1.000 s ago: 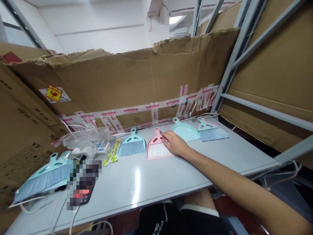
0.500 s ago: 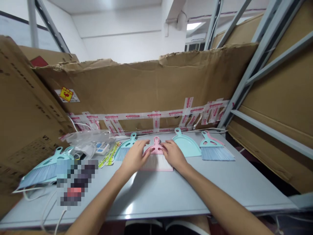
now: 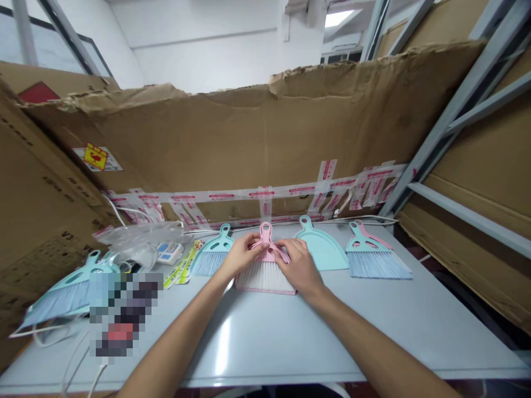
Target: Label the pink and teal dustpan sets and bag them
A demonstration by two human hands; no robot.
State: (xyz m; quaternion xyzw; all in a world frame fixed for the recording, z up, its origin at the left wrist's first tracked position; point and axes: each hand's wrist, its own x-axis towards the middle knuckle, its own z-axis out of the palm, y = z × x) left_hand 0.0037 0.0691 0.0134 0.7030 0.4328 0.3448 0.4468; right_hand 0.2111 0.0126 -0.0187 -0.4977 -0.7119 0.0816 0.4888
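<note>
A pink hand brush [image 3: 266,272] with white bristles lies flat at the middle of the table, its handle pointing away from me. A pink edge below the bristles looks like a dustpan under it. My left hand [image 3: 244,253] is closed on the brush's left shoulder, thumb on top. From the other side my right hand [image 3: 299,266] grips the right shoulder, its thumb also on the pink plastic. A turquoise brush [image 3: 212,255] lies just left of my left hand. Beyond my right hand is a turquoise dustpan [image 3: 326,249].
At the right, a turquoise brush [image 3: 375,260] overlaps a pink piece. Another turquoise brush set [image 3: 68,293] lies far left, near cables, a plastic bag [image 3: 139,240] and yellow-green strips [image 3: 185,265]. A taped cardboard wall [image 3: 249,143] closes the table's back; a metal frame [image 3: 435,138] rises right.
Both hands have closed in on the pink brush, thumbs now pressing on it. Its handle shows slightly farther up the view. The camera view has shifted a little.
</note>
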